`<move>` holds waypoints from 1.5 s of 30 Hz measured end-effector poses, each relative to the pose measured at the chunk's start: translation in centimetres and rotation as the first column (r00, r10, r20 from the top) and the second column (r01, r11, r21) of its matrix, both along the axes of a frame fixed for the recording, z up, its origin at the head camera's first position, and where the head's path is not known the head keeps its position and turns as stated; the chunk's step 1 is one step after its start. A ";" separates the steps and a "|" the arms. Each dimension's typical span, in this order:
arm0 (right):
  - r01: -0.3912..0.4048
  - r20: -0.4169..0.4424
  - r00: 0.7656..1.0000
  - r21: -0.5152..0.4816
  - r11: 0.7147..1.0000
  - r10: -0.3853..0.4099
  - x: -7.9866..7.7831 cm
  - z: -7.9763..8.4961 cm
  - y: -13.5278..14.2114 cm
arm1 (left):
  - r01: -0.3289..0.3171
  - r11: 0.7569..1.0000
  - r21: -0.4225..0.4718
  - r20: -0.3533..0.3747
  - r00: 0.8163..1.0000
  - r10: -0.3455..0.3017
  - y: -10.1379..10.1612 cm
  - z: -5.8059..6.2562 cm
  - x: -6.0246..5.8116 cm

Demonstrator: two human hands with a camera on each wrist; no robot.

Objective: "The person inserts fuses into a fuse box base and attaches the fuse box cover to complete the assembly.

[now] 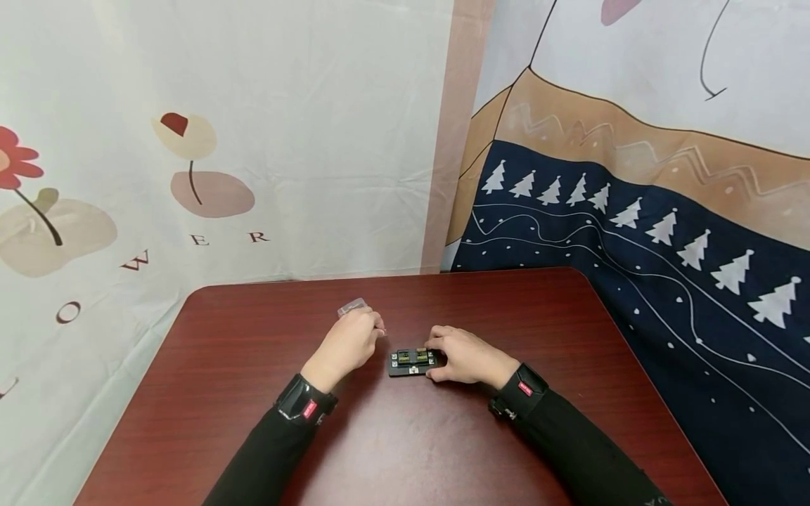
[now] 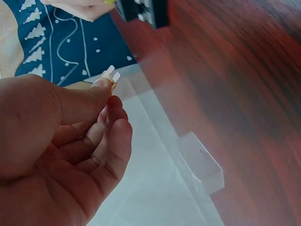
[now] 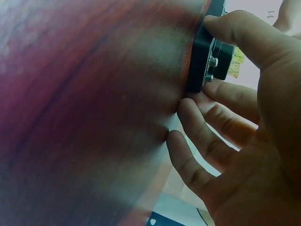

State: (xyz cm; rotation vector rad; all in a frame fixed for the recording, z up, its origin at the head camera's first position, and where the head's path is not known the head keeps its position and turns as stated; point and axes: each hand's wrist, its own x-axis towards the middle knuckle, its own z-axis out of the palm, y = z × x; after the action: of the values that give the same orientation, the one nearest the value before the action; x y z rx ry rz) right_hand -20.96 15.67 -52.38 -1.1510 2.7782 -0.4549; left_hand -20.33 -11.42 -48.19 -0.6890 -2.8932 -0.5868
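A small blade fuse (image 2: 113,77) with two metal prongs and an amber body is pinched between the thumb and fingertips of my left hand (image 1: 348,342). Its prongs point away from the palm in the left wrist view. To the right, a black fuse block (image 1: 413,370) with metal screw terminals lies on the table. My right hand (image 1: 470,357) grips the block's right end, thumb on the near side and fingers on the far side. Yellow fuses (image 3: 236,62) sit in the top of the block; part of its right end is hidden by the fingers.
A clear plastic case (image 1: 351,307) lies just beyond the left hand on the reddish-brown table (image 1: 253,393). Printed cloth (image 1: 342,140) hangs behind the table, and a dark tree-patterned cloth (image 1: 645,281) runs along its right side.
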 end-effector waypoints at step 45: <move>0.000 -0.016 1.000 -0.012 1.000 0.000 0.0 0.0 0.0 | 0.132 0.988 -0.086 0.001 0.991 -0.132 3.2 -0.9 0.8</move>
State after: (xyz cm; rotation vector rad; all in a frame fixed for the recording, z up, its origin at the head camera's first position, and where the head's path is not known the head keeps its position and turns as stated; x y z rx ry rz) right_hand -21.00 15.63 -52.41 -1.1618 2.7930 -0.4654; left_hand -19.50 -8.26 -49.11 -0.8978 -2.8998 -0.4763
